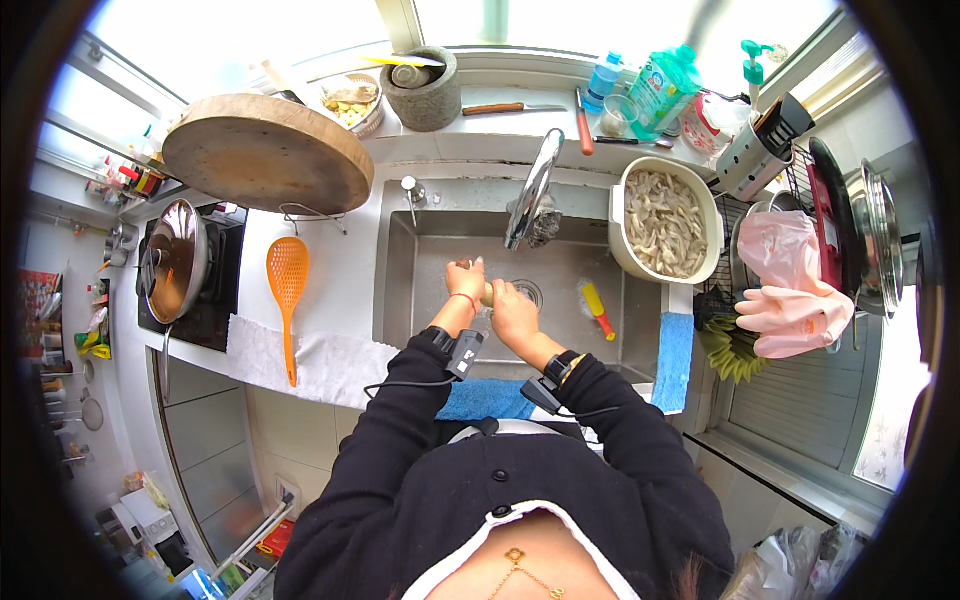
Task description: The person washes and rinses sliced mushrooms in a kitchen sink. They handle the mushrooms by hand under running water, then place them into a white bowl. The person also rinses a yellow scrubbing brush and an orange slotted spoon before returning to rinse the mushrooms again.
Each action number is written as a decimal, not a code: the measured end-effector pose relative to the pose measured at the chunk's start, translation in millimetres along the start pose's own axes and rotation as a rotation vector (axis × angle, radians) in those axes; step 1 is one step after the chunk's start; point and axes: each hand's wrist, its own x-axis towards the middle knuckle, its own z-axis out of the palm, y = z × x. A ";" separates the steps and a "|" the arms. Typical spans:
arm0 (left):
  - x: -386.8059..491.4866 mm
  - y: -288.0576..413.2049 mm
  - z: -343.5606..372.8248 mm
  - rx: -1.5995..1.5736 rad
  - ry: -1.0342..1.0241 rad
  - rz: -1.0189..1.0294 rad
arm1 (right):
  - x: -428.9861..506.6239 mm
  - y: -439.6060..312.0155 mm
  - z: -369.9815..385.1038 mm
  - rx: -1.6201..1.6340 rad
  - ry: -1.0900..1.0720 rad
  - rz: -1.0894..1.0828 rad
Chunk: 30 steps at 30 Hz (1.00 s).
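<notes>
Both my hands are over the stainless steel sink (442, 352). In my left hand (466, 283) is one end of a tan-brown elongated item (488, 295), mostly hidden by fingers; I cannot tell what it is. My right hand (514, 309) closes around its other end, just right of the left hand. Behind them the chrome faucet (534, 187) leans over the sink. A yellow-and-red handled tool (597, 309) lies on the sink floor to the right, with white bristles or foam at its left side. The drain (530, 294) shows beside my right hand.
A cream tub (616, 225) of pale food strips stands at the sink's right rim. Left are an orange slotted ladle (288, 285), a round wooden chopping board (262, 154) and a lidded pan (176, 262). Knives (495, 109) and a stone mortar (424, 101) occupy the back ledge.
</notes>
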 end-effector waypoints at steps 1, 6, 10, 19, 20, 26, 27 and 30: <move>-3.0 3.5 -5.6 -0.233 -0.165 -0.043 | -0.7 2.4 -1.7 0.045 0.046 0.003; -45.0 15.3 -58.2 -0.669 -0.724 0.192 | 15.2 35.8 -33.8 1.316 -0.590 0.722; -57.1 31.2 -86.5 0.444 -0.624 1.273 | 18.5 50.7 -52.1 1.764 -1.088 0.963; -50.8 37.3 -69.5 0.671 -0.526 1.426 | 18.0 39.5 -73.6 1.637 -1.378 0.778; -50.5 36.6 -68.4 0.747 -0.535 1.382 | 20.8 36.6 -76.2 1.392 -1.241 0.745; -49.4 29.1 -60.2 0.928 -0.592 1.055 | 8.1 6.9 -68.9 0.330 -0.619 0.203; -48.2 29.1 -59.3 0.926 -0.612 1.023 | 3.7 4.5 -65.8 0.213 -0.515 0.126; -45.4 30.6 -58.6 0.670 -0.934 0.262 | -11.4 3.4 -56.1 -0.010 -0.068 -0.271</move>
